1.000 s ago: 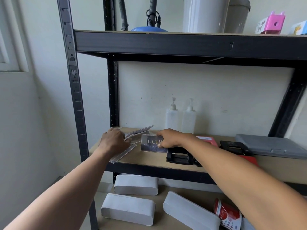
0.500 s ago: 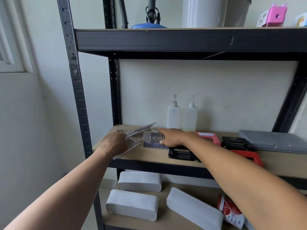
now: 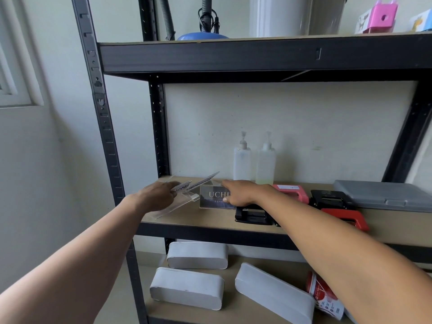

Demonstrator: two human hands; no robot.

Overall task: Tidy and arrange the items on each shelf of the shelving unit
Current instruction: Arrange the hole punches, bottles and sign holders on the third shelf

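Note:
On the middle shelf [image 3: 210, 220] of the black shelving unit, my left hand [image 3: 156, 197] holds tilted clear acrylic sign holders [image 3: 187, 190] near the shelf's left end. My right hand [image 3: 243, 192] grips a dark sign in an acrylic stand [image 3: 212, 198] lettered "UCH", thumb on its front and fingers over its top. The two signs stand side by side, nearly touching. Behind them two pump bottles [image 3: 254, 162] stand against the wall.
Right of my hands lie a black hole punch [image 3: 252, 215], a pink one [image 3: 292, 191], a black one [image 3: 329, 199], a red one [image 3: 346, 218] and a grey case [image 3: 383, 197]. Three white boxes [image 3: 187, 286] and a red-white packet [image 3: 325, 298] lie on the lower shelf.
The view has shifted so the shelf sits lower right in frame. My left hand has tilted the clear holders more upright. My right hand stays on the dark sign.

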